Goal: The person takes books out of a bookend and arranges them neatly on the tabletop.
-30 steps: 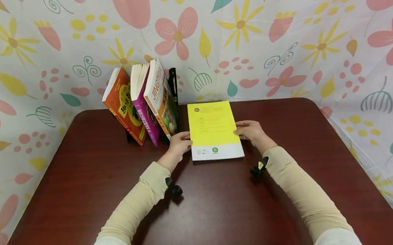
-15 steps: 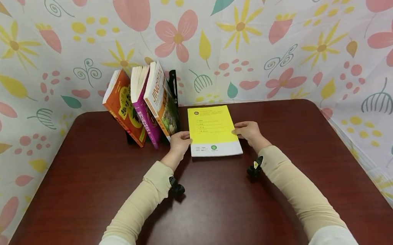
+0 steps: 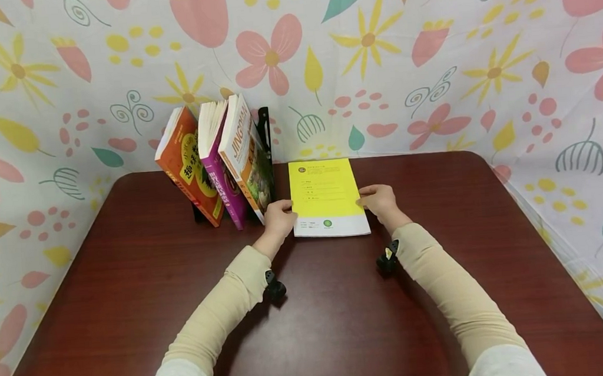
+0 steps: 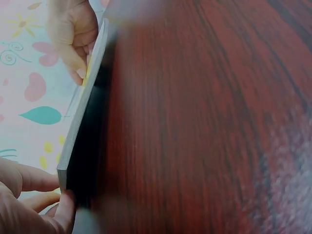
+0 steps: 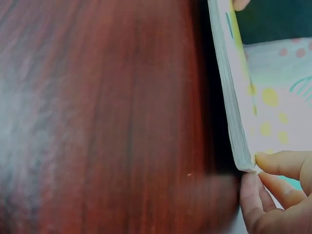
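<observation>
In the head view a yellow and white book is flat, its printed cover facing up, near the back of the table. My left hand pinches its left edge. On the opposite edge my right hand holds it between thumb and fingers. The left wrist view shows the left thumb and fingers at a corner of the book, with a dark gap or shadow under it. From the right wrist, the page edges show, and the right thumb lies on the top cover.
Left of the yellow book, an orange book, a purple book and a white-spined book lean in a black bookend. A patterned cloth hangs behind the dark wooden table.
The book's front edge has shifted slightly toward the back of the table. Both forearms have drawn a little inward, and the hands have kept their hold on its sides.
</observation>
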Tool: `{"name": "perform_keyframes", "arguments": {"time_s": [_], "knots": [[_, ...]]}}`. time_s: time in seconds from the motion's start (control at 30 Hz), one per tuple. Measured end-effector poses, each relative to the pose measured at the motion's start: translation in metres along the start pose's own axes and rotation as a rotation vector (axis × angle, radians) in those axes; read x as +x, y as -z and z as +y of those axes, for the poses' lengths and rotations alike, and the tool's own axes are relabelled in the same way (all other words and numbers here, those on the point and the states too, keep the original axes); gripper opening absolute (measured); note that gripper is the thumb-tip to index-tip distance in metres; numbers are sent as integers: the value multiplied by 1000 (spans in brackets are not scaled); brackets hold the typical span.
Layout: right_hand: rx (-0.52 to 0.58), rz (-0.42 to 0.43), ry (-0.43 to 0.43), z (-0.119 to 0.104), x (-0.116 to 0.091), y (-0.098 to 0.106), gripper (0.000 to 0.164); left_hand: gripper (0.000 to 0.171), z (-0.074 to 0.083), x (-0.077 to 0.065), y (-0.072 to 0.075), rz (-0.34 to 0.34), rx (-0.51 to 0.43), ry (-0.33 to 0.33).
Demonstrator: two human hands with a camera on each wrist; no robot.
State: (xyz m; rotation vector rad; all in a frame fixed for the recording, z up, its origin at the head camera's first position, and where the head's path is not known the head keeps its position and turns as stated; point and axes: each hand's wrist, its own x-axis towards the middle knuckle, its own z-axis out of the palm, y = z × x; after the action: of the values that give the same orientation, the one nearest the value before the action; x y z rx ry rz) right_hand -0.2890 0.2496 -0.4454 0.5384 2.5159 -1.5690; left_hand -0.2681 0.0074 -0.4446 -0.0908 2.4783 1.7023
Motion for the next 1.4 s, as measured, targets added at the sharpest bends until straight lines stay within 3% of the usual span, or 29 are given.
{"name": "perform_keyframes", "arguments": {"time_s": [0.37, 0.63, 0.9, 1.4], "knots": [[-152, 86, 59, -3, -1, -6, 37, 47, 2, 2, -1, -27, 197, -51], [-156, 103, 77, -5, -4, -7, 36, 49, 4, 4, -2, -81, 309, -93], [-150, 121, 70, -3, -4, -9, 36, 48, 6, 0, -4, -47, 425, -154], [-154, 134, 87, -1, -4, -10, 36, 43, -1, -3, 4, -78, 306, -172]]}}
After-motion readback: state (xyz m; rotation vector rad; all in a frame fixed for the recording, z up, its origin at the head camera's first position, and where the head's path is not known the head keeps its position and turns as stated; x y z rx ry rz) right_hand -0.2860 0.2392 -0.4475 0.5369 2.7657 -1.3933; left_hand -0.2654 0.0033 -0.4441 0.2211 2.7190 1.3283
